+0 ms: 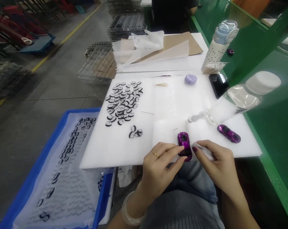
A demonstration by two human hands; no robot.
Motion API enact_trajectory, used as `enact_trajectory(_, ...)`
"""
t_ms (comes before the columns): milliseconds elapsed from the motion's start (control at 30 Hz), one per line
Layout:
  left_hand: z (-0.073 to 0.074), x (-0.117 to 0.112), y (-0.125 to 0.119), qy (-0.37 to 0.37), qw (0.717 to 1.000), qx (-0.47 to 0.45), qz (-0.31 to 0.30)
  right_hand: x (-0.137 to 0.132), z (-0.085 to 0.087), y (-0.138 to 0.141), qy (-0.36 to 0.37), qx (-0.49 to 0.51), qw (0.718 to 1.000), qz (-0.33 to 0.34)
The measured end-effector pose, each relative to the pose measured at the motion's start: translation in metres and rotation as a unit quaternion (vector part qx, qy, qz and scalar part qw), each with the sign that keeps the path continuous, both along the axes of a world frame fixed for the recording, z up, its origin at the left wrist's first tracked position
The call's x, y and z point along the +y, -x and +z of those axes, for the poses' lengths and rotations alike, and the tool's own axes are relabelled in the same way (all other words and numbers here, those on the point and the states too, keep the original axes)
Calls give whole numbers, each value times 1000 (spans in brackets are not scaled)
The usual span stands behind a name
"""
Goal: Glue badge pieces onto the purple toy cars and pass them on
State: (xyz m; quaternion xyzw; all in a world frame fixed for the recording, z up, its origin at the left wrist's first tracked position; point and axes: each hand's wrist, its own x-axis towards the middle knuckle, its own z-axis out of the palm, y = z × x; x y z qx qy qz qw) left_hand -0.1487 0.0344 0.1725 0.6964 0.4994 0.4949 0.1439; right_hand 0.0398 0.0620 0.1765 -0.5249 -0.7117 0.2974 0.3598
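Observation:
My left hand (163,162) is closed on a purple toy car (184,140), thumb and fingers gripping its near end at the front of the white foam-covered table (124,149). Just right of the car, my right hand (216,162) pinches a folded white cloth or tissue (206,151) between thumb and fingers. A second purple toy car (229,133) lies on the foam to the right. Many small black-rimmed clear parts (122,103) are spread over the left of the table, with a few more (135,132) in a separate cluster nearer me.
A clear bottle with a white cap (263,82), a phone (218,85) and a dotted tumbler (216,44) stand along the right edge. A lilac case (190,79) and thin sticks (161,84) lie farther back. A blue-rimmed tray (36,159) of parts sits at lower left.

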Motion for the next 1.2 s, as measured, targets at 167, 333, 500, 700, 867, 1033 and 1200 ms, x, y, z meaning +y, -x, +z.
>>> enact_trajectory(167, -5, 5, -7, -18, 998, 62, -27, 0, 1, 0, 1, 3, 999, 32)
enact_trajectory(333, -4, 6, -4, 20, 998, 49, -17, 0, 3, -3, 19, -2, 999, 48)
enact_trajectory(500, -5, 6, -1, 52, 998, 27, -3, 2, 3, -3, 33, -8, 998, 55)
enact_trajectory(700, -5, 7, -1, 72, 997, 30, -2, 2, 5, 1, 37, -10, 998, 56)
enact_trajectory(867, -2, 11, -2, 78, 996, 29, -14, 4, 8, 5, 36, -29, 997, 64)
enact_trajectory(1033, -1, 11, 6, 108, 993, 28, -48, 4, 2, -2, -82, -51, 993, 70)
enact_trajectory(1200, -2, 8, 10, 115, 989, 55, -73, -1, -8, 3, -266, -107, 954, 90)
